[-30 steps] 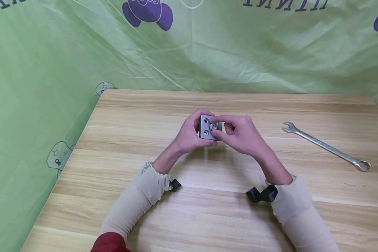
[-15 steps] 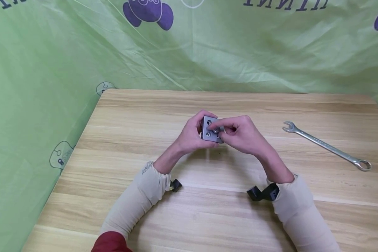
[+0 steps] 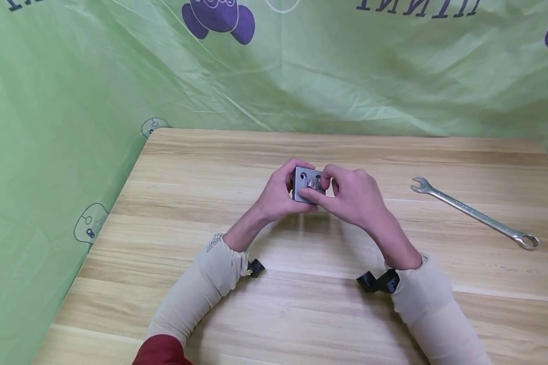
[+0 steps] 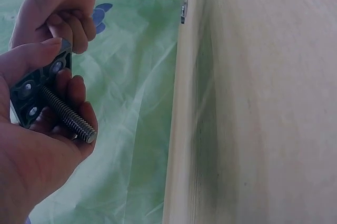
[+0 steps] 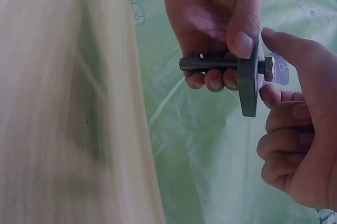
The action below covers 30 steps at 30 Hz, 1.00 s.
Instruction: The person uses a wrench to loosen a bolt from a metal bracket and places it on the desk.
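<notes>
My left hand point(image 3: 277, 195) grips a square grey plate point(image 3: 300, 184) with holes near its corners, thumb and fingers at its edges. A bolt point(image 3: 313, 183) passes through the middle of the plate. Its hex head faces my right hand point(image 3: 355, 196), whose curled thumb and index finger are set on either side of it. In the left wrist view the threaded shank point(image 4: 69, 114) sticks out over my left fingers, from the dark, ribbed back of the plate. The right wrist view shows the plate point(image 5: 247, 89) edge-on, the bolt head point(image 5: 269, 69) between my right thumb and fingers.
A combination wrench point(image 3: 475, 213) lies on the wooden table point(image 3: 301, 314), to the right of my hands. Green printed sheeting point(image 3: 347, 76) hangs behind the table and along its left side. Black wrist cameras point(image 3: 377, 282) sit at both sleeves.
My right thumb and index finger have turned about the bolt head, over and back, so its top shows again. The plate has shifted slightly right in my left hand's grip. The wrench stays put.
</notes>
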Tool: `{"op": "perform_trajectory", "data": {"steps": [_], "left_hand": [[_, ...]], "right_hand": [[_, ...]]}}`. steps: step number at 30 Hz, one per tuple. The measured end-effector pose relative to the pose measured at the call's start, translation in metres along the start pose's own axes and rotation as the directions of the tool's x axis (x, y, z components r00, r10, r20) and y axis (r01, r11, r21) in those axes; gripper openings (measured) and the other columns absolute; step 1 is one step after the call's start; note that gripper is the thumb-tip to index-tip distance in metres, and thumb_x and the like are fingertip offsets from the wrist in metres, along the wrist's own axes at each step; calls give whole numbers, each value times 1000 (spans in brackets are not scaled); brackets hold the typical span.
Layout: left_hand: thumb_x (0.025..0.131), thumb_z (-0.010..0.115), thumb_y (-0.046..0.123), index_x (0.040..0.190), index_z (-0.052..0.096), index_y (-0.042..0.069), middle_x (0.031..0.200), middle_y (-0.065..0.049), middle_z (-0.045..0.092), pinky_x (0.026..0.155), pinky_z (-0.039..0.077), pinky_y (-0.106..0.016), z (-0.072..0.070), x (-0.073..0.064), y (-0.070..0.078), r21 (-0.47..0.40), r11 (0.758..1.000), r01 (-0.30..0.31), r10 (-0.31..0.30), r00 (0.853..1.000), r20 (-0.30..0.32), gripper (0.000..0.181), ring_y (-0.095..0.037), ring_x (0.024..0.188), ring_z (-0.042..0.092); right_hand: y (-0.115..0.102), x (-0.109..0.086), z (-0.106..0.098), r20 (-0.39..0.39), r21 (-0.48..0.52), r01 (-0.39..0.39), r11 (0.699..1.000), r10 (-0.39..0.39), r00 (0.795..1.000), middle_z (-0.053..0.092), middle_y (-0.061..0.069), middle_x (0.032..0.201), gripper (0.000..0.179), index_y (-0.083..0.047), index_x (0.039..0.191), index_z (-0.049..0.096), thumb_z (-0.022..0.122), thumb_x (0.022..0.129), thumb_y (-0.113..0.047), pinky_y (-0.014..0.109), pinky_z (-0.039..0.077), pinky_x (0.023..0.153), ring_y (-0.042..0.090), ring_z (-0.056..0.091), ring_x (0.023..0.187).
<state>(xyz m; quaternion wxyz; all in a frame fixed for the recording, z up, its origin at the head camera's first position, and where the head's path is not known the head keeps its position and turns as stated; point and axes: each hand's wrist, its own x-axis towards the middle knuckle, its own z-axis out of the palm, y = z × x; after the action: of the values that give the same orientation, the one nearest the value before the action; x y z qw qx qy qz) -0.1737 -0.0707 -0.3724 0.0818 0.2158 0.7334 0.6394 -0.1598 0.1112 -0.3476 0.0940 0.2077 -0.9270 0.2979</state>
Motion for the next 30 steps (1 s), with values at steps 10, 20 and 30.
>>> {"op": "perform_trajectory", "data": {"steps": [10, 20, 30], "left_hand": [[62, 81, -5, 120, 51, 0, 110, -20, 61, 76, 52, -24, 2, 0, 0, 55, 998, -22, 22, 1000, 12, 65, -12, 89, 58], [62, 81, -7, 122, 50, -2, 107, -20, 60, 74, 50, -22, 0, 0, -1, 37, 999, -13, 12, 1000, 6, 68, -13, 85, 58], [61, 80, -9, 121, 49, -3, 107, -19, 58, 72, 52, -22, 0, 0, -2, 6, 1000, -31, 31, 999, 19, 68, -11, 85, 59]], "right_hand": [[-4, 0, 5, -50, -63, 35, 997, -39, 998, 43, -1, 51, 37, -14, 67, 53, 70, 86, -41, 27, 28, 48, 14, 37, 46], [-1, -2, -3, -57, -6, 142, 990, -142, 988, 37, -2, 50, 18, -15, 87, 67, 75, 82, -30, 24, 26, 47, 8, 30, 46], [3, -1, -9, -14, 186, 173, 967, -174, 985, 35, -4, 50, 21, -13, 100, 76, 72, 79, -9, 20, 25, 48, 3, 29, 49]]}}
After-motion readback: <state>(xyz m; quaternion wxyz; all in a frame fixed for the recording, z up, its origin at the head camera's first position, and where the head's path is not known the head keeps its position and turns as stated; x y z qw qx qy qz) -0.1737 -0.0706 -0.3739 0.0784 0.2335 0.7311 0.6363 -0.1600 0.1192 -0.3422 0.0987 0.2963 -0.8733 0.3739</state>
